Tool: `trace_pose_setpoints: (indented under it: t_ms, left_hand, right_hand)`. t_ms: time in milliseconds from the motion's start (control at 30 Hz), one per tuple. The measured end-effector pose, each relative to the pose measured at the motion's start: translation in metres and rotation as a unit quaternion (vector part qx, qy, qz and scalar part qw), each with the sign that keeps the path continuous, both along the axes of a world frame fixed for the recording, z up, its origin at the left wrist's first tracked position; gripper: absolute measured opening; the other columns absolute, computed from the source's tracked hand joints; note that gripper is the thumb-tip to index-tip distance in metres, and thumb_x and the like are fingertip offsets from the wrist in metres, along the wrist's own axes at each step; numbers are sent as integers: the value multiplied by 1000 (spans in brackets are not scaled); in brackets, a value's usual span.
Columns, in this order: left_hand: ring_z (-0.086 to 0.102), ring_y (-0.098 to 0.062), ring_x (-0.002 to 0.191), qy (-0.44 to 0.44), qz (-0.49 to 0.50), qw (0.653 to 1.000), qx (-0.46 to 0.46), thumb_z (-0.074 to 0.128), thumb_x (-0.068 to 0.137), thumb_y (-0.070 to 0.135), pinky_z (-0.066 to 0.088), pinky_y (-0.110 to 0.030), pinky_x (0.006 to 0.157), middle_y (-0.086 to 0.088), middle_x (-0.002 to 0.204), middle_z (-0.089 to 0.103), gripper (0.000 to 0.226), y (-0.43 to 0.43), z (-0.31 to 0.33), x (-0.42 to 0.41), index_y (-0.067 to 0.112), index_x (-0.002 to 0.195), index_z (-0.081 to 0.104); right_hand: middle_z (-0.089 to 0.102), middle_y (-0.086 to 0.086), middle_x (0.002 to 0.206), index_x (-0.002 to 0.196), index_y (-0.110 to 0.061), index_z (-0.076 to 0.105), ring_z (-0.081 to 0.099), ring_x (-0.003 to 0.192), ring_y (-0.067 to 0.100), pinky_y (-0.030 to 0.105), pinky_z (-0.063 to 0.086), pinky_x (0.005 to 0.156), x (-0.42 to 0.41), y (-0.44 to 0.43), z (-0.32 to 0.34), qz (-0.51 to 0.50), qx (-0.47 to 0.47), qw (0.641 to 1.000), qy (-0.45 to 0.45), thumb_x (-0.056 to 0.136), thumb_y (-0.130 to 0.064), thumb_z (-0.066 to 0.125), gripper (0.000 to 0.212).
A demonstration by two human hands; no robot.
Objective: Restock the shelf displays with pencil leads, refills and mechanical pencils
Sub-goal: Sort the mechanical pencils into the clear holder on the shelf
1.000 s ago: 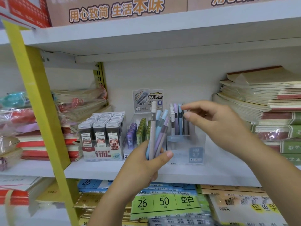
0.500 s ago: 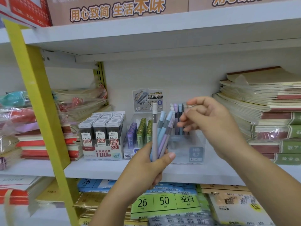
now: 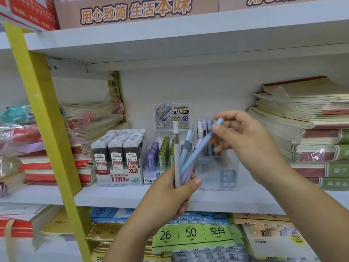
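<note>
My left hand (image 3: 171, 197) grips a bundle of pastel mechanical pencils (image 3: 182, 157), tips down, in front of the middle shelf. My right hand (image 3: 245, 140) pinches the top of one light blue pencil (image 3: 203, 145) that slants up out of the bundle. Behind both hands stands a clear pencil display box (image 3: 217, 173) with several pencils upright at its back. To its left are a tray of purple and green lead tubes (image 3: 160, 157) and a box of 0.5 HB lead cases (image 3: 118, 156).
Stacks of wrapped notebooks (image 3: 311, 129) fill the shelf's right end, and more notebooks (image 3: 86, 118) lie at the left. A yellow upright (image 3: 43, 110) crosses the left side. The white shelf edge (image 3: 113, 197) runs below the displays, with paper packs (image 3: 190, 235) on the shelf underneath.
My right hand came back from the clear display box to the bundle and took hold of the top of a light blue pencil, tilting it right. My left hand kept its grip.
</note>
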State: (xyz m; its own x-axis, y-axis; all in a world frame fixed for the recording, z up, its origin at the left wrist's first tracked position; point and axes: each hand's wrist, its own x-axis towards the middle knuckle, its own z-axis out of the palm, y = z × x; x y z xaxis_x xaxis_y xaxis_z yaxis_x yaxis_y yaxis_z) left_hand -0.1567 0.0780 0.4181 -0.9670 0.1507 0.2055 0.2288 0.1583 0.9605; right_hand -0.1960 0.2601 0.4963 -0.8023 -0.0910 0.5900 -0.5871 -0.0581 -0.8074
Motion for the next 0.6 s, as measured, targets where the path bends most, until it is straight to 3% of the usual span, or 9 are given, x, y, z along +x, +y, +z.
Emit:
trace_pose_setpoints:
  t_ms: [133, 267, 433, 600]
  left_hand:
    - [42, -12, 43, -11, 22, 1000, 10, 67, 90, 43, 35, -21, 39, 2, 59, 48, 16, -3, 0, 1, 29, 83, 65]
    - [42, -11, 42, 2, 43, 999, 2, 64, 92, 45, 34, -21, 39, 5, 57, 47, 29, -6, 1, 0, 42, 63, 64]
    - [41, -11, 42, -3, 46, 999, 8, 65, 91, 45, 33, -21, 40, 3, 59, 47, 28, -7, 0, -3, 43, 63, 64]
    - [40, -13, 44, -8, 34, 999, 11, 66, 87, 49, 33, -22, 40, -5, 66, 46, 21, -6, -1, -4, 40, 68, 64]
  right_hand:
    - [64, -3, 84, 97, -26, 61, 69, 72, 11, 21, 56, 55, -5, 23, 15, -88, -66, 990, 82, 94, -6, 57, 21]
    - [61, -3, 90, 97, -36, 60, 69, 79, 11, 20, 57, 63, -10, 38, 18, -142, 26, 977, 159, 93, -8, 59, 28]
    - [67, -12, 88, 92, -39, 60, 69, 76, 5, 26, 57, 72, -19, 25, 2, -178, 183, 954, 159, 89, -13, 65, 27]
    - [70, -7, 84, 94, -34, 61, 69, 75, 9, 35, 56, 78, -24, 16, -7, -176, 218, 945, 166, 88, -13, 67, 23]
